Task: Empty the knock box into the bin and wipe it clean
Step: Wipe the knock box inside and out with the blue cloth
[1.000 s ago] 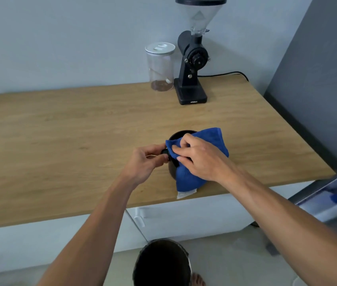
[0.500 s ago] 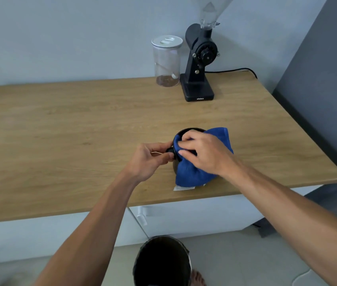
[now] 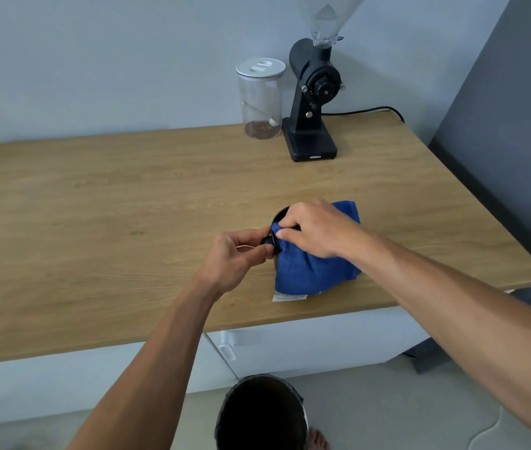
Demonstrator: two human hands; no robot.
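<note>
While a blue cloth (image 3: 313,267) drapes over most of it, the black knock box (image 3: 279,215) sits on the wooden surface (image 3: 111,222) just right of the frame's centre, only a dark arc of its rim and a small knob on its left side showing. The person's left hand (image 3: 235,258) reaches in from the lower left, its thumb and curled fingers (image 3: 259,251) pinched closed around that black knob, steadying the box. The right hand (image 3: 317,230) comes in from the lower right and lies on top of the cloth, fingers (image 3: 285,234) bent down and pressing the fabric against the rim; the fingertips are tucked into the folds, so how tightly they clasp the cloth cannot be told. A white label (image 3: 288,297) pokes out from the cloth's lower edge, near the front lip of the surface. At the bottom centre of the frame, on the floor below the surface, stands a dark round bin (image 3: 259,414), its mouth open upward. In the upper middle of the frame, against the wall, a clear lidded jar (image 3: 260,99) stands just beside a black coffee grinder (image 3: 314,102), both well apart from the hands.
</note>
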